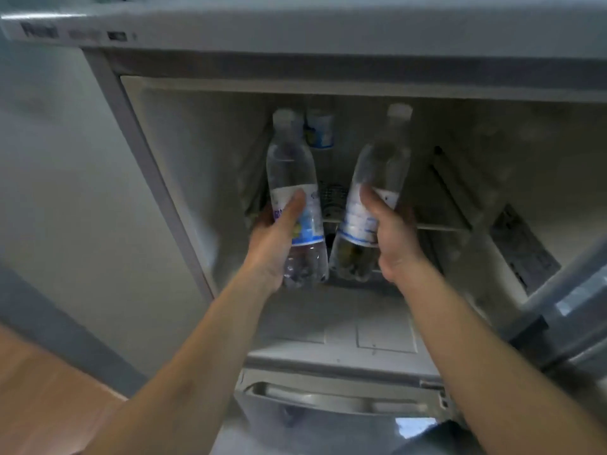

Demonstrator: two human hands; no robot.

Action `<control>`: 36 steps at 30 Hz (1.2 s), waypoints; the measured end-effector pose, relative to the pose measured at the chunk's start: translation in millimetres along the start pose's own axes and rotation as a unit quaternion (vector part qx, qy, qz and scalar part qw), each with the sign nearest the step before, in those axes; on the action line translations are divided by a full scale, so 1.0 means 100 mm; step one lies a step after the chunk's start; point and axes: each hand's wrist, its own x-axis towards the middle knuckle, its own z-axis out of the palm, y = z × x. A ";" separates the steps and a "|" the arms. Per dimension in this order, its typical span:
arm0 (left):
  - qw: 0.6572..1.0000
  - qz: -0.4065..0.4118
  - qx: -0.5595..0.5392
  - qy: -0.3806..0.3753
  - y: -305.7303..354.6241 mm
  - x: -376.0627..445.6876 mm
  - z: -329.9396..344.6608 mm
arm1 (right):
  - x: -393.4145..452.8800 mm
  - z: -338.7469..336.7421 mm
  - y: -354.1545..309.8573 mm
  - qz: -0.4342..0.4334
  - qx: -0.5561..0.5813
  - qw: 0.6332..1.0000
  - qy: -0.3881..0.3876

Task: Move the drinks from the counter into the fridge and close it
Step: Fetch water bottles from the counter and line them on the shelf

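Open fridge (184, 152), each hand (left (276, 238), right (394, 238)) gripping a bottle (292, 165).

Clear bottle (297, 205) with white-and-blue label in left hand (274, 247); clear bottle (371, 205) with white label in right hand (392, 238).

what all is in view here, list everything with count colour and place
water bottle in the left hand: 1, clear, white-blue label, white cap, reaching into the fridge
water bottle in the right hand: 1, clear, white label, white cap, beside the first
small container: 1, white with blue, at the back of the fridge
fridge: 1, grey-white, open
shelf: 1, pale, inside the fridge
floor: wood-brown, lower left
left hand: 1, grips its bottle
right hand: 1, grips its bottle
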 end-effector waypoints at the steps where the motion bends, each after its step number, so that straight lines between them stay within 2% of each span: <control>1: 1.000 0.016 0.009 -0.010 0.08 0.12 0.05 | 0.14 0.05 -0.07 -0.013 -0.011 1.000 0.001; 7: 0.988 0.139 0.033 -0.060 0.35 0.80 0.28 | 0.85 0.19 -0.29 -0.047 -0.049 0.998 -0.002; 11: 0.981 0.186 0.046 -0.044 0.36 1.13 0.40 | 1.22 0.24 -0.20 -0.085 -0.089 0.992 -0.008; 15: 0.972 0.218 0.088 -0.030 0.33 1.36 0.51 | 1.50 0.32 -0.13 -0.119 -0.144 0.981 0.044; 17: 0.967 0.228 0.106 -0.038 0.32 1.49 0.57 | 1.65 0.30 -0.12 -0.127 -0.161 0.977 0.064; 22: 0.960 0.230 0.149 -0.055 0.32 1.79 0.85 | 1.90 0.21 -0.21 -0.078 -0.211 0.970 0.091; 27: 0.944 0.257 0.194 -0.072 0.21 1.94 1.09 | 2.15 0.01 -0.21 -0.053 -0.276 0.960 0.002; 30: 0.944 0.245 0.211 -0.068 0.13 1.98 1.12 | 2.14 -0.07 -0.22 -0.088 -0.330 0.940 0.019; 32: 0.926 0.253 0.279 -0.041 0.15 2.03 1.10 | 2.13 -0.13 -0.21 -0.079 -0.352 0.933 0.008; 36: 0.854 0.263 0.447 -0.044 0.13 2.10 1.03 | 2.06 -0.24 -0.07 -0.061 -0.453 0.889 0.015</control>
